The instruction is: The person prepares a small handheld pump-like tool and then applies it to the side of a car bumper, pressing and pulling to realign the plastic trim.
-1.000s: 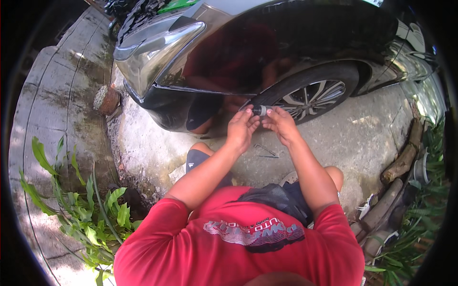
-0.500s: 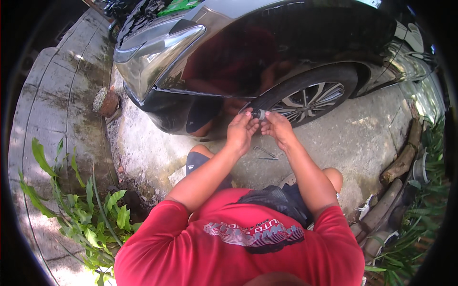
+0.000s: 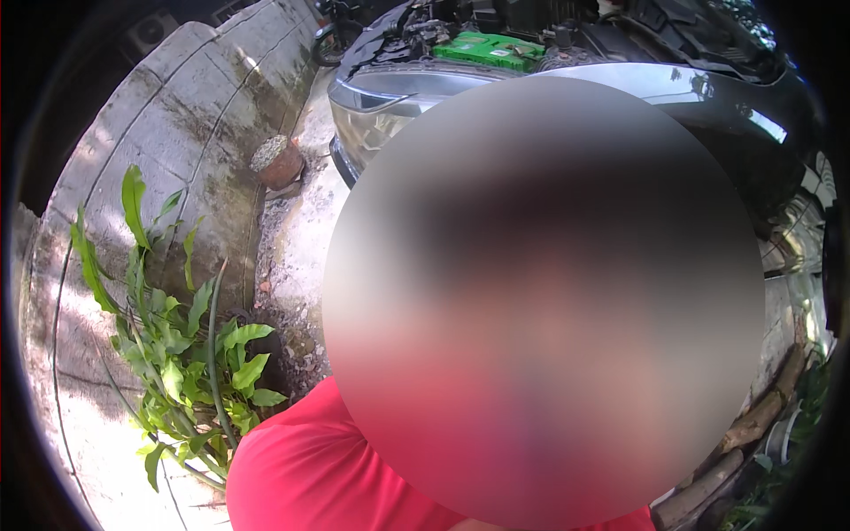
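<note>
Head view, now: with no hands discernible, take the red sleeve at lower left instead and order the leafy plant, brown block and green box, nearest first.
1. Leafy plant: just left of the red sleeve.
2. Brown block: farther up, left of the headlight.
3. Green box: top of the picture, in the engine bay.

A block-lined concrete wall (image 3: 133,146), stained dark in patches, bends down the left side. Before it grows a leafy green plant (image 3: 173,354), partly sunlit. Near the wall's foot sits a reddish-brown cylindrical chunk (image 3: 281,166) with a rough grey top. An air-conditioner outdoor unit (image 3: 152,34) shows dimly upper left; logs (image 3: 766,423) lie lower right beside darker foliage (image 3: 768,509).
</note>
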The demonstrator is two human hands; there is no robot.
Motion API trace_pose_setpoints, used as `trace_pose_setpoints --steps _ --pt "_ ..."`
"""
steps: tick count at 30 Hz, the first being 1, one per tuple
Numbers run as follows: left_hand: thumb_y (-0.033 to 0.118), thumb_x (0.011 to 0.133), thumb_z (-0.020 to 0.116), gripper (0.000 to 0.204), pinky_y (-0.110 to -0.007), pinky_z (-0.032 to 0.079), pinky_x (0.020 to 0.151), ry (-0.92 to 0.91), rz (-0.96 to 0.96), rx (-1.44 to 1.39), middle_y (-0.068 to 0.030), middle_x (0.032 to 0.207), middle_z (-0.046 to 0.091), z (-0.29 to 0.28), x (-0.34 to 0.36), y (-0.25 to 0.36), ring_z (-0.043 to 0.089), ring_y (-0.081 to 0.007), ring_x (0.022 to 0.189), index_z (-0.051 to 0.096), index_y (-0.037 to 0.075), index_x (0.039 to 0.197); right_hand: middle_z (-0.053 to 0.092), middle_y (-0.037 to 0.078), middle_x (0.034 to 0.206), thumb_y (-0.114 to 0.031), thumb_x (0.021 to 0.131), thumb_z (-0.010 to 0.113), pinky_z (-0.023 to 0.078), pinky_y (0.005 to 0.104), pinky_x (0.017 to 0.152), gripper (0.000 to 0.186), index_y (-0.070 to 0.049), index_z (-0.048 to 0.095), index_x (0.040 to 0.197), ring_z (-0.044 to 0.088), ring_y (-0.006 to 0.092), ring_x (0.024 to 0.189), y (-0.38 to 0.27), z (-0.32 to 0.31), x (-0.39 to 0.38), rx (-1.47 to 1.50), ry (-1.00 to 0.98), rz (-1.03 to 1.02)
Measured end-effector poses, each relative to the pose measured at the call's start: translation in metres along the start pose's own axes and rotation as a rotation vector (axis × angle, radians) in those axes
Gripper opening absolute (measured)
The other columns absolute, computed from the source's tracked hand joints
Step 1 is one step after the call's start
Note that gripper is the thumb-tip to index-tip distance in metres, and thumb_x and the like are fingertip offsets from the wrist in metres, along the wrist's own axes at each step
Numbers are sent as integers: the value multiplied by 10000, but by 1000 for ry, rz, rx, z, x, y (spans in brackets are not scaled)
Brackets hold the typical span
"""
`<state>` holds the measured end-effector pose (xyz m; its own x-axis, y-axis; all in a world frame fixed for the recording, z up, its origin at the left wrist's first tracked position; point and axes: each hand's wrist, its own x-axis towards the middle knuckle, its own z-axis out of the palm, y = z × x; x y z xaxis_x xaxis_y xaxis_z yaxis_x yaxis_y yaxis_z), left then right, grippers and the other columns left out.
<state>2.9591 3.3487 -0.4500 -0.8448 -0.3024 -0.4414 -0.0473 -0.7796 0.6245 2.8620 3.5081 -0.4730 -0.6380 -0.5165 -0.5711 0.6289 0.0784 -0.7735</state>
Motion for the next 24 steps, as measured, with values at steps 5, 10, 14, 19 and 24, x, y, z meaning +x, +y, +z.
trace_pose_setpoints --steps 5,10,14,19,24 --pt "279 979 693 267 -258 537 713 97 -31 138 13 883 646 -3 4 6 648 -101 793 683 39 1097 651 61 897 -225 1017 620 543 308 755 185 -49 577 1053 634 141 798 8 37 -11 218 -35 -288" --pt "286 1002 660 270 -244 522 688 52 -12 125 40 845 601 2 4 5 604 -74 738 697 41 1106 632 36 758 -312 1023 608 522 278 592 259 -55 609 985 604 135 621 -2 26 -14 92 41 -163" --pt "274 1019 632 294 -240 510 702 -14 15 100 54 836 587 -6 7 2 584 -61 737 682 41 1191 609 26 679 -368 1020 605 499 272 511 325 -54 623 938 581 139 533 1 22 -7 40 58 -122" --pt "248 1019 628 299 -253 506 726 -38 -24 114 64 831 583 -4 4 4 588 -65 757 668 52 1241 654 80 904 -219 1014 624 580 319 702 212 -37 587 1115 654 171 719 9 41 -19 311 17 -275" --pt "248 1013 638 303 -258 504 730 -101 7 44 63 833 583 -9 6 2 586 -65 757 667 47 1237 658 79 885 -238 1012 629 585 318 689 238 -13 591 1081 671 184 727 16 -9 13 77 -45 -31"
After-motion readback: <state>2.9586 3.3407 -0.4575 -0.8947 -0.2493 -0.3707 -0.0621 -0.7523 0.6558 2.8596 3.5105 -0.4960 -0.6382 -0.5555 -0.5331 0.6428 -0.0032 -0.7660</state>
